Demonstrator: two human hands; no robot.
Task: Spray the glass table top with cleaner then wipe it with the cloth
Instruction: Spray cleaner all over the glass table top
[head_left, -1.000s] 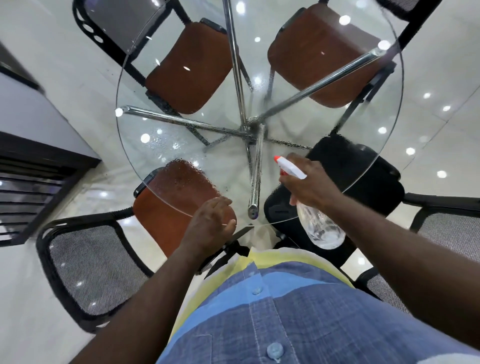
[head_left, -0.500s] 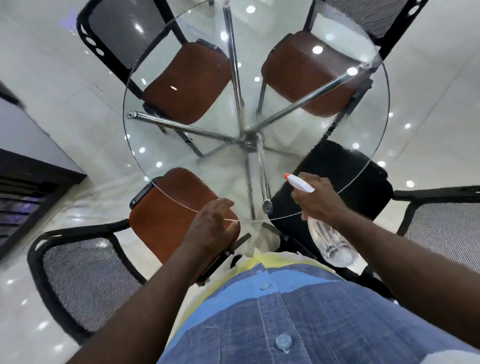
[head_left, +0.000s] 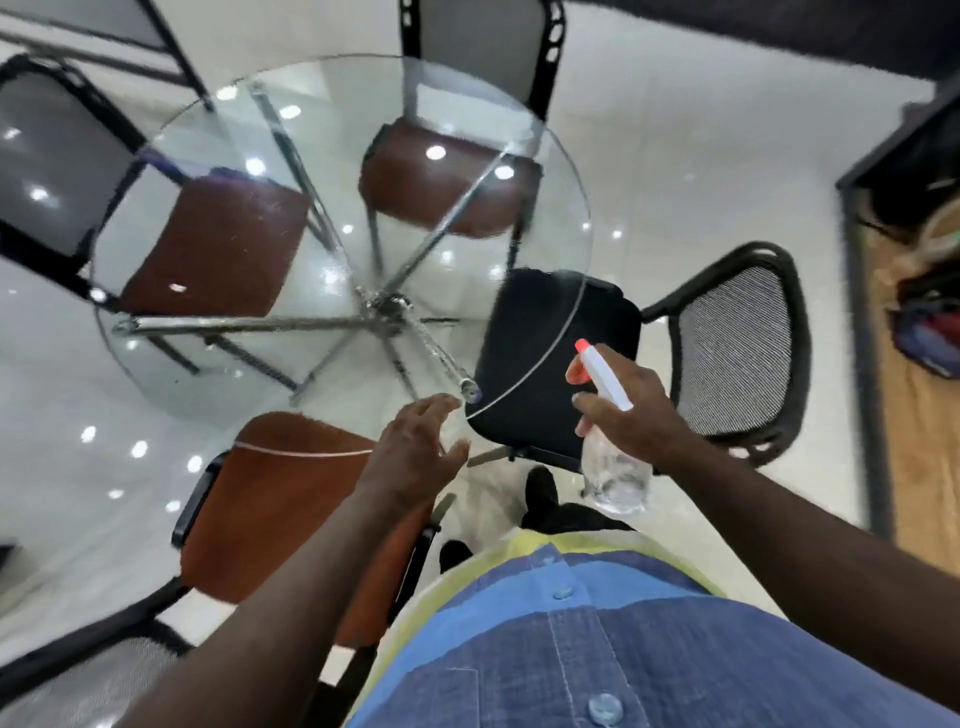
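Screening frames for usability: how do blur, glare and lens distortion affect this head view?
Head view: motion blur smears the chrome legs and far chairs; ceiling-light reflections speckle the glass table top and floor; wide-angle bending curves the edges; the right hand gripping the spray bottle and the open left hand are fairly sharp.

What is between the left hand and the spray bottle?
Head view: the black chair seat lies between left hand and spray bottle, the glass table top's edge crossing it.

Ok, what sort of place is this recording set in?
Likely an office meeting or waiting area: a round glass table on chrome legs, mesh-backed chairs around it, and a glossy pale floor reflecting spotlights.
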